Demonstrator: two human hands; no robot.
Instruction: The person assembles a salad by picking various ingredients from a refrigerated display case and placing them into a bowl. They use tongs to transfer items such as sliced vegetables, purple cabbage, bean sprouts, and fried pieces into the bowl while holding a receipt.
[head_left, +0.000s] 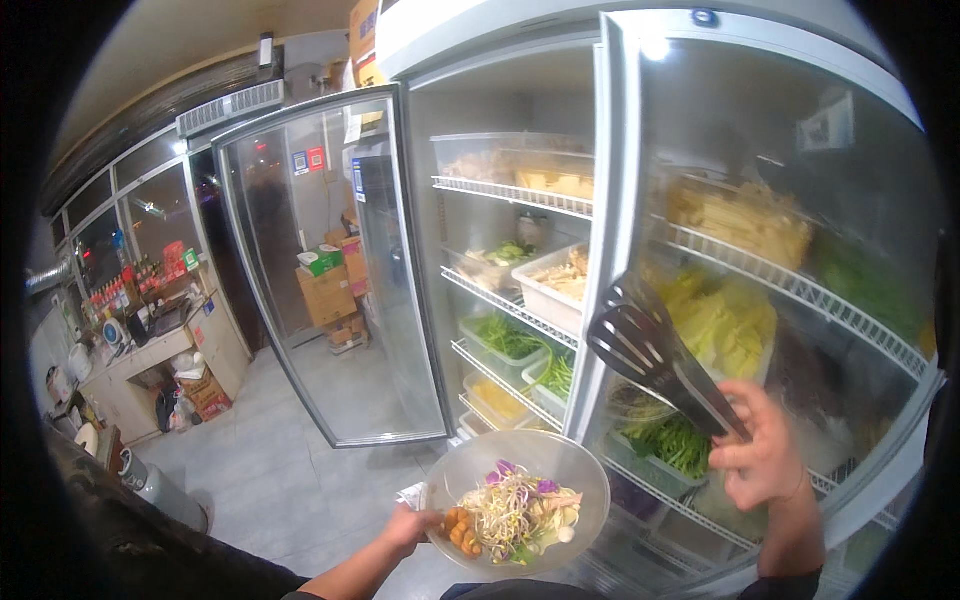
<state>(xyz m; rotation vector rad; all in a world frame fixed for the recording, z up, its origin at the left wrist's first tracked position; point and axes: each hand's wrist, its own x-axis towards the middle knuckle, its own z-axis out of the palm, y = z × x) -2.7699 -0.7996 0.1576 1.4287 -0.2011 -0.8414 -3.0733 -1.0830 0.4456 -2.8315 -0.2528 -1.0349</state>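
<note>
My left hand (pixel 405 528) grips the left rim of a translucent round bowl (pixel 587 478), low in the middle of the head view. Bean sprouts (pixel 505 510) lie in it with purple shreds, green leaves and some brownish-orange pieces. A small white slip (pixel 411 495) sticks up beside my left fingers. Raised at the right, my right hand (pixel 758 450) is closed around the handle end of black slotted tongs (pixel 655 345). Their broad heads point up and left, in front of the display fridge's right glass door. Nothing shows between the heads.
The fridge's left glass door (pixel 335 290) stands swung open. Inside, wire shelves (pixel 510 195) carry plastic tubs of vegetables, among them a white tub (pixel 552 285) and leafy greens (pixel 505 337). Cardboard boxes (pixel 328 293) are stacked behind the open door. A counter with bottles (pixel 145 350) is at far left.
</note>
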